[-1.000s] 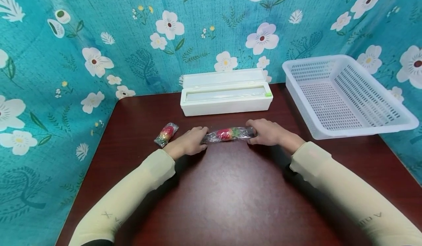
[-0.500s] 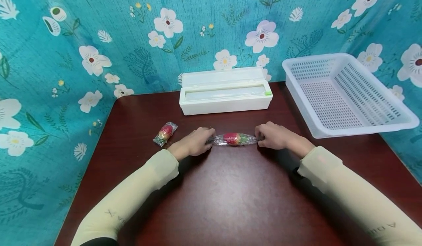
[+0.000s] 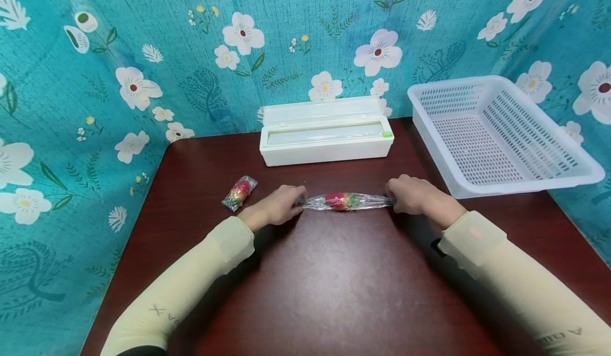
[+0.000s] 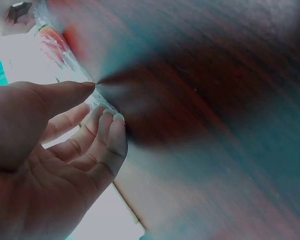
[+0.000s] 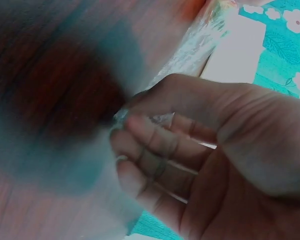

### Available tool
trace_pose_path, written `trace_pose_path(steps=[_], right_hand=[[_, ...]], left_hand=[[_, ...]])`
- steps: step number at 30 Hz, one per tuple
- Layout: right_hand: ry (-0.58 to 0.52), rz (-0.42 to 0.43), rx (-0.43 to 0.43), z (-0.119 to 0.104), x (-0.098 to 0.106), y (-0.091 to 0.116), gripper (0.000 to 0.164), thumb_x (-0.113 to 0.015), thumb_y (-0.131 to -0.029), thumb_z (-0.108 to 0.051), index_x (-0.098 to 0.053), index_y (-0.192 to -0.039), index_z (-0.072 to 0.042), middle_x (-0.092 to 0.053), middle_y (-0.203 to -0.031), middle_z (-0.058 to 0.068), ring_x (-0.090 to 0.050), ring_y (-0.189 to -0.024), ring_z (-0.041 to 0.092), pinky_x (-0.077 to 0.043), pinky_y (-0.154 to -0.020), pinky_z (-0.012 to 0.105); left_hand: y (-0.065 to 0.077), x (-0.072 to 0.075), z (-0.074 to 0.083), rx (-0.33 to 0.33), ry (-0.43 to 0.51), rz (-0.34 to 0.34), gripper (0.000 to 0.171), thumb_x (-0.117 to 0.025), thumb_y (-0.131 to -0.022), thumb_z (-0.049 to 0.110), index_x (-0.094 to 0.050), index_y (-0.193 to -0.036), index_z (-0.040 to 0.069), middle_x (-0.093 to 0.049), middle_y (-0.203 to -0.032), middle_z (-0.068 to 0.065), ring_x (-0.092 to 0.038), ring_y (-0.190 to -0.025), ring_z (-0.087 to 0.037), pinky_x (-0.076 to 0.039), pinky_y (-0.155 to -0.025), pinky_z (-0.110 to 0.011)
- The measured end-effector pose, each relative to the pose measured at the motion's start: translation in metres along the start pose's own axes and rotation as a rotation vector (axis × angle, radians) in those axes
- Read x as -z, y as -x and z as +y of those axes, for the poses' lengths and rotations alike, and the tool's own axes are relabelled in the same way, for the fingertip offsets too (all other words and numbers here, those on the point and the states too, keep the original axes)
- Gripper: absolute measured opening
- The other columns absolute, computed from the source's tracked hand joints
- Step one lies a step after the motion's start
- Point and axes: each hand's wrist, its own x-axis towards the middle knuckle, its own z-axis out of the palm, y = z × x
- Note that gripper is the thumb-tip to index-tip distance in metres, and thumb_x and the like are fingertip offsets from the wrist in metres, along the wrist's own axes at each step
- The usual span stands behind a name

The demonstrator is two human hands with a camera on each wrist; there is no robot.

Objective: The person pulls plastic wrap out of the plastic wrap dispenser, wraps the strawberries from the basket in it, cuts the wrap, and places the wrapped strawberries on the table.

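A red, yellow and green strawberry [image 3: 338, 201], wrapped in clear plastic film [image 3: 369, 201], lies across the middle of the dark table. My left hand [image 3: 281, 205] pinches the film's left end, thumb and curled fingers meeting at it in the left wrist view. The right end is pinched by my right hand [image 3: 414, 194], with a bit of film [image 5: 121, 116] showing at the fingertips in the right wrist view. Between the hands the film is drawn out straight and narrow. A second wrapped strawberry [image 3: 239, 192] lies to the left, beyond my left wrist.
Behind the hands stands a white cling film box [image 3: 329, 152], its lid raised against the floral curtain. A white perforated plastic basket [image 3: 458, 183] sits at the back right, close to my right hand. The brown table [image 3: 315, 292] reaches toward me.
My right hand has moved right, away from the left, and the film between them is longer and narrower. The strawberry has shifted slightly right.
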Motion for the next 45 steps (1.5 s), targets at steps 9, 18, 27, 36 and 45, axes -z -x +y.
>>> trace_pose_path(steps=[9,18,27,36,45], right_hand=[[0.041,-0.078,-0.022,-0.008,0.013,0.005,0.045,-0.080,-0.080,-0.006,-0.062,-0.122,-0.002,-0.066,-0.108,0.016,-0.063,-0.097,0.032,-0.053,-0.074,0.048],[0.152,0.070,0.040,-0.053,0.020,-0.004,0.069,-0.086,-0.084,-0.026,-0.056,-0.139,0.001,-0.056,-0.136,0.025,-0.067,-0.101,0.037,-0.055,-0.082,0.055],[0.087,0.123,0.204,-0.087,-0.006,-0.037,0.041,-0.083,-0.084,-0.019,-0.066,-0.115,0.001,-0.064,-0.112,0.016,-0.066,-0.095,0.032,-0.056,-0.078,0.048],[0.027,0.210,0.268,-0.082,-0.018,-0.040,0.030,-0.085,-0.082,-0.015,-0.067,-0.104,-0.002,-0.061,-0.098,0.009,-0.064,-0.082,0.025,-0.057,-0.070,0.045],[0.000,0.313,0.305,-0.080,-0.020,-0.033,0.037,-0.086,-0.084,-0.019,-0.068,-0.112,-0.002,-0.059,-0.099,0.006,-0.061,-0.076,0.015,-0.055,-0.065,0.033]], left_hand=[[0.000,0.004,0.000,0.035,0.004,-0.069,0.030,-0.069,-0.097,0.009,-0.059,-0.124,-0.001,-0.066,-0.099,-0.012,-0.055,-0.080,-0.017,-0.052,-0.080,-0.037],[-0.010,0.012,0.014,0.064,-0.061,-0.053,0.045,-0.075,-0.095,0.018,-0.058,-0.131,-0.004,-0.057,-0.124,-0.018,-0.060,-0.109,-0.027,-0.053,-0.092,-0.043],[-0.028,0.001,0.012,0.003,0.035,-0.055,0.036,-0.077,-0.089,0.007,-0.061,-0.119,-0.006,-0.064,-0.105,-0.016,-0.056,-0.094,-0.022,-0.050,-0.084,-0.037],[-0.033,0.000,0.013,0.036,0.070,-0.067,0.025,-0.078,-0.085,0.007,-0.065,-0.105,-0.001,-0.067,-0.092,-0.011,-0.055,-0.081,-0.015,-0.048,-0.074,-0.030],[-0.024,0.004,0.015,0.004,0.084,0.019,0.018,-0.078,-0.084,0.006,-0.069,-0.099,0.001,-0.060,-0.095,-0.009,-0.055,-0.089,-0.019,-0.048,-0.080,-0.031]])
